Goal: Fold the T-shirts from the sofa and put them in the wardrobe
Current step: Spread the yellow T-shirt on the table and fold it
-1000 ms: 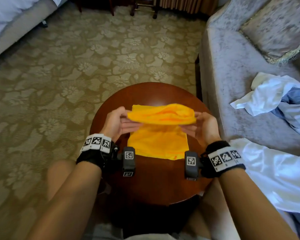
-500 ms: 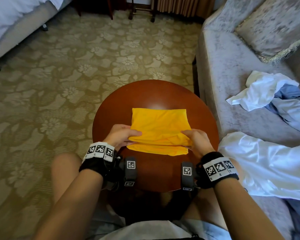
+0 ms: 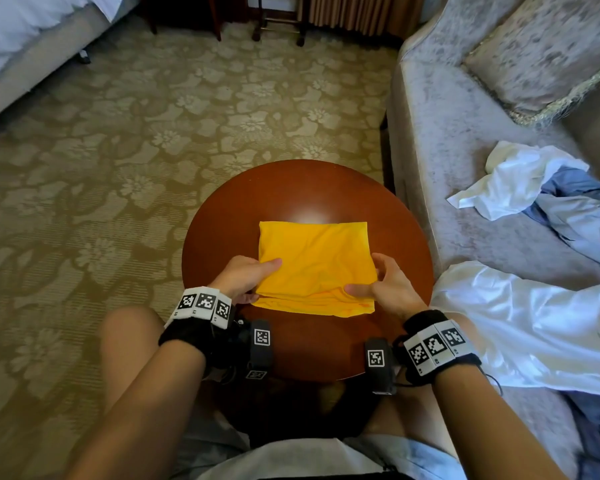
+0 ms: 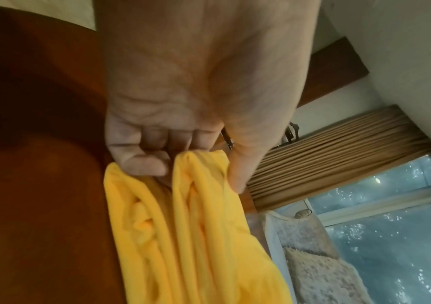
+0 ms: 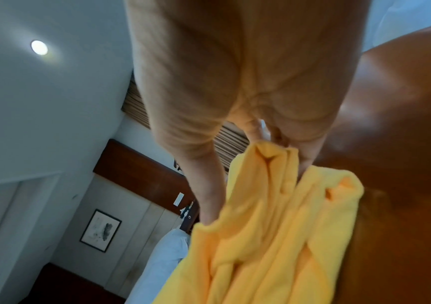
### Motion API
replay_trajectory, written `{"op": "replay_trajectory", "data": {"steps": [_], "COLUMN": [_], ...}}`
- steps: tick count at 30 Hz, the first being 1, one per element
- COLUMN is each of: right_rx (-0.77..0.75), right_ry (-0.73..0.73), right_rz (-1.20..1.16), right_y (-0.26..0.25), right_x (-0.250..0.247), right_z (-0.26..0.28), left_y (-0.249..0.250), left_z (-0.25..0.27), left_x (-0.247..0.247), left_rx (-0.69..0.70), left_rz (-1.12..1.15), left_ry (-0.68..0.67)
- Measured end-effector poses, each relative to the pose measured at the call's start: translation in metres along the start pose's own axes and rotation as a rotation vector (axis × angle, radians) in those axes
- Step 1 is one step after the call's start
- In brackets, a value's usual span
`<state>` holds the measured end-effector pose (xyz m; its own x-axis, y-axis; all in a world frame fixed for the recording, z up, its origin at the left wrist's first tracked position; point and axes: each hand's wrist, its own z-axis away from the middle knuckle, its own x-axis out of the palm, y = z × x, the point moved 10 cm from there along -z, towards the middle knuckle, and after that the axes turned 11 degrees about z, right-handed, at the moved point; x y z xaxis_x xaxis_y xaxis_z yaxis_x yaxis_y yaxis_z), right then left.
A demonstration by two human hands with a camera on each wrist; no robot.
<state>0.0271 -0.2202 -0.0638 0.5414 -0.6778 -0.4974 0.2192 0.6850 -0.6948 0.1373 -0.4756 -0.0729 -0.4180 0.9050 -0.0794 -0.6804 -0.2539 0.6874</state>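
Observation:
A folded yellow T-shirt point(image 3: 314, 261) lies as a neat rectangle on the round dark wooden table point(image 3: 298, 192). My left hand point(image 3: 245, 277) pinches its near left corner, thumb on top and fingers tucked between the layers point(image 4: 180, 185). My right hand point(image 3: 381, 287) pinches the near right corner the same way, thumb on top of the cloth point(image 5: 269, 185). On the grey sofa point(image 3: 440, 140) at the right lie a crumpled white T-shirt point(image 3: 520, 178), a light blue garment point(image 3: 579, 216) and a spread white garment point(image 3: 534, 327).
Patterned carpet point(image 3: 136, 140) covers the floor to the left and beyond the table. A bed point(image 3: 25, 39) stands at the far left. A cushion point(image 3: 541, 50) leans on the sofa back. My knees sit under the table's near edge.
The upper half of the yellow T-shirt, held raised a second ago, has been folded toward me and laid flat. Both hands have come down to the near corners.

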Motion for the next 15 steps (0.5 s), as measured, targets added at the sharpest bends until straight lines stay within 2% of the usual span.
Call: {"op": "replay_trajectory", "data": {"steps": [5,7,11,15], "right_rx": [0.015,0.015,0.024,0.023], "right_ry": [0.028,0.015,-0.002,-0.019], "right_rz": [-0.001,0.000,0.031,0.231], "right_y": [0.012,0.015,0.014,0.011], "right_x": [0.009,0.010,0.010,0.014], "right_z": [0.002,0.004,0.005,0.005], "left_y": [-0.004,-0.003,-0.007,0.002], "left_z": [0.006,0.007,0.000,-0.005], "left_x": [0.005,0.002,-0.007,-0.022], "left_rx": [0.049,0.089,0.163,0.257], "left_rz": [0.198,0.187,0.060,-0.264], "left_ry": [-0.088,-0.099,-0.051,0.147]}}
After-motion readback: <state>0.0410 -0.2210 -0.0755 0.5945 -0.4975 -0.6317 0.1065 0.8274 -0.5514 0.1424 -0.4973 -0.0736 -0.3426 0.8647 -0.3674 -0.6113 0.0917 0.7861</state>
